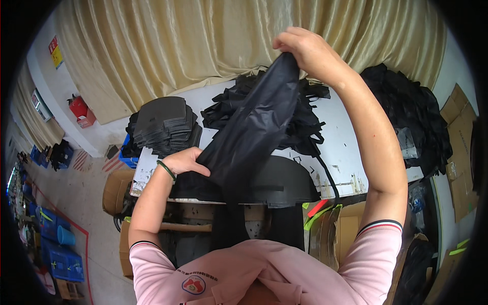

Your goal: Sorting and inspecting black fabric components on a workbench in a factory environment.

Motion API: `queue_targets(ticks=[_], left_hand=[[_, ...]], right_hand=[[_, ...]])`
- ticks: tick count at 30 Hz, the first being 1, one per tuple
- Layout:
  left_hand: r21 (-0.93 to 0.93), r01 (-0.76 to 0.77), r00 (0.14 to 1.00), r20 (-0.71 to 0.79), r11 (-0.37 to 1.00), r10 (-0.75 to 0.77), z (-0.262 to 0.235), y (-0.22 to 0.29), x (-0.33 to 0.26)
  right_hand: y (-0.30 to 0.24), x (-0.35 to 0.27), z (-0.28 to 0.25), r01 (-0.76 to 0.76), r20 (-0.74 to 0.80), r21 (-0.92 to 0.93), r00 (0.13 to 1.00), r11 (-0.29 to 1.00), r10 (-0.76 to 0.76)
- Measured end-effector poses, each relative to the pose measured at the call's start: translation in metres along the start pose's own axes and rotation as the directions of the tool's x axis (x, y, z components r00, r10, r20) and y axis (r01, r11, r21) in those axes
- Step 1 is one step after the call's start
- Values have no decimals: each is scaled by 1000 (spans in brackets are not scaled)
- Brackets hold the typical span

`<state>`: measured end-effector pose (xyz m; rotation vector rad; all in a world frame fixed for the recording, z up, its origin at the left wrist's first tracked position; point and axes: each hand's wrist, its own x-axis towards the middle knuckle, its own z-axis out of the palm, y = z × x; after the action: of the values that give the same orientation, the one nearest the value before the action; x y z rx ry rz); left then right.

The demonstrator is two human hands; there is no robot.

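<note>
A piece of thin, shiny black fabric (254, 122) is stretched slantwise above the table, from low left to high right. Raised near the curtain, my right hand (307, 51) is closed on its upper corner. At the lower left end, my left hand (184, 163) grips the fabric's edge, thumb in front and the other fingers hidden. Beneath it, at the table's front edge, lie flat dark panels (287, 180) with a rounded outline. Behind the raised fabric spreads a heap of black fabric pieces with straps (223, 104).
A stack of dark grey panels (160, 122) stands at the white table's (345, 168) left. A large black fabric pile (412, 117) lies at the right. Cardboard boxes (351, 231) stand below the table, and a curtain (203, 40) hangs behind. Blue crates (63, 259) sit on the left floor.
</note>
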<state>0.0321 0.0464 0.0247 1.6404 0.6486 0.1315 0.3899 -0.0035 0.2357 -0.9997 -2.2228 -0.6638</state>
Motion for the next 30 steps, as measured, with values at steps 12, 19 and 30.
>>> queue_targets(ticks=[12, 19, 30], left_hand=[[766, 289, 593, -614, 575, 520, -40, -29, -49], [793, 337, 572, -601, 508, 558, 19, -86, -42], [789, 265, 795, -504, 554, 338, 52, -165, -15]], right_hand=[[28, -151, 51, -388, 58, 197, 921, 900, 385], [-35, -295, 101, -689, 205, 419, 706, 591, 678], [-108, -357, 99, -770, 522, 42, 560, 637, 643]])
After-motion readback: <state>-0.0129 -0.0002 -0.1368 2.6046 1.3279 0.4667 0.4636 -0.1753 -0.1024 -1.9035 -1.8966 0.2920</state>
